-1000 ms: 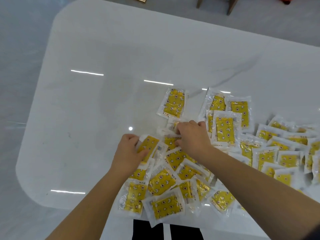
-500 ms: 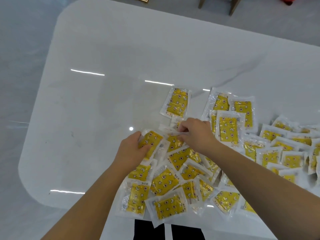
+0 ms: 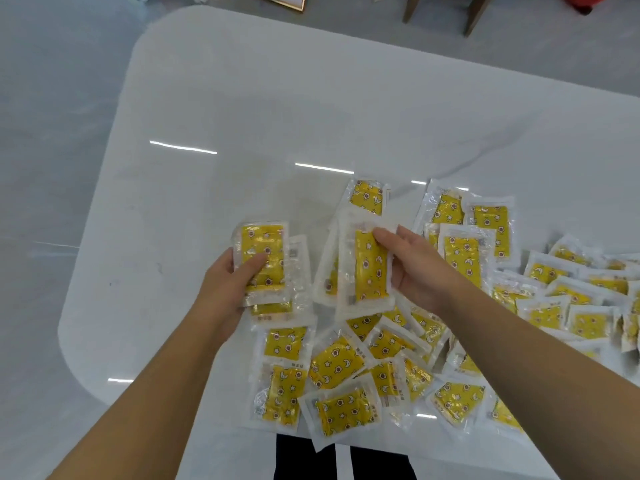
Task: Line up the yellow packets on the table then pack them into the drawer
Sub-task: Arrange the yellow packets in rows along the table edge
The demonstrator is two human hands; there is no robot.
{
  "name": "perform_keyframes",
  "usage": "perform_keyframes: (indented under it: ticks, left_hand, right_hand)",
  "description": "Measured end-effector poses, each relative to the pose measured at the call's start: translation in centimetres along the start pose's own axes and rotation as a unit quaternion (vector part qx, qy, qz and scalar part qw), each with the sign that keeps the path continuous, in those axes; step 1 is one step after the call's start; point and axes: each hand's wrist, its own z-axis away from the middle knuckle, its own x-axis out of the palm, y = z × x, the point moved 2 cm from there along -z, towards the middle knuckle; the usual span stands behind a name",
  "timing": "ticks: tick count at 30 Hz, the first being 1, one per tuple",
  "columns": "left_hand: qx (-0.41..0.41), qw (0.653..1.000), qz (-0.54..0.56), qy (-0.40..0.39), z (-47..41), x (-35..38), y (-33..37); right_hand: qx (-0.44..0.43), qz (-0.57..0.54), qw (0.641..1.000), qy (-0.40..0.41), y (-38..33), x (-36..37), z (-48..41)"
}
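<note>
Both hands [image 3: 228, 285] newly raised, packets [image 3: 265, 258] gripped.

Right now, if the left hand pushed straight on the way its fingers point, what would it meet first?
Probably bare table. The left hand, holding packets, points up-frame, where no loose packets lie. Depth is uncertain.

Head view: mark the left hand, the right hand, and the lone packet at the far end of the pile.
left hand [image 3: 228, 285]: head view, back of the hand.
right hand [image 3: 419, 268]: head view, palm side.
far packet [image 3: 367, 197]: head view, its yellow centre.
</note>
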Motion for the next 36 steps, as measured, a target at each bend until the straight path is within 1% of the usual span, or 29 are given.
perform_keyframes:
  ticks: [2, 4, 6, 8, 10, 14, 17, 19, 22, 24, 29, 32, 36]
  left_hand:
    - [-0.015, 0.999, 0.036, -0.035, 0.5, 1.2, 0.2]
    - [-0.019, 0.997, 0.042, -0.053, 1.0, 2.0, 0.3]
    - [-0.018, 0.998, 0.026, -0.063, 1.5, 2.7, 0.5]
    - [-0.015, 0.998, 0.010, -0.063, 1.9, 3.0, 0.4]
    - [-0.005, 0.999, 0.003, -0.053, 2.2, 3.2, 0.5]
    - [0.009, 1.000, 0.011, -0.023, 1.8, 2.6, 0.7]
    - [0.018, 1.000, 0.003, -0.020, 0.9, 2.2, 1.3]
    - [0.030, 0.999, -0.013, -0.018, -0.2, 2.0, 1.8]
    - [0.044, 0.998, -0.045, 0.019, -2.5, 1.7, 3.5]
    - [0.056, 0.995, -0.070, 0.049, -4.6, 1.3, 5.4]
    - [0.125, 0.976, -0.148, 0.101, -11.8, 1.1, 13.0]
    - [0.158, 0.965, -0.180, 0.106, -16.8, 1.3, 17.6]
    - [0.197, 0.944, -0.250, 0.082, -21.9, 2.9, 21.8]
  right_hand:
    - [0.032, -0.082, 0.996, -0.022, 0.9, 0.7, 0.1]
    - [0.056, -0.124, 0.989, -0.048, 1.5, 1.2, 0.2]
    - [0.065, -0.119, 0.988, -0.078, 1.9, 1.6, 0.3]
    - [0.077, -0.081, 0.991, -0.079, 2.1, 1.7, 0.4]
    - [0.085, -0.050, 0.994, -0.056, 2.1, 1.6, 0.4]
    - [0.079, -0.036, 0.996, -0.011, 1.4, 1.4, -0.3]
    - [0.073, -0.049, 0.996, 0.017, 0.9, 2.1, -1.5]
    - [0.064, -0.065, 0.994, 0.051, 0.5, 2.9, -2.7]
    - [0.043, -0.098, 0.990, 0.096, -0.8, 4.1, -4.9]
    - [0.020, -0.099, 0.987, 0.124, -2.4, 4.7, -6.5]
    - [-0.049, -0.113, 0.974, 0.189, -8.1, 6.4, -12.2]
    - [-0.082, -0.118, 0.968, 0.207, -11.3, 7.7, -16.0]
    - [-0.109, -0.092, 0.956, 0.257, -14.3, 8.6, -20.2]
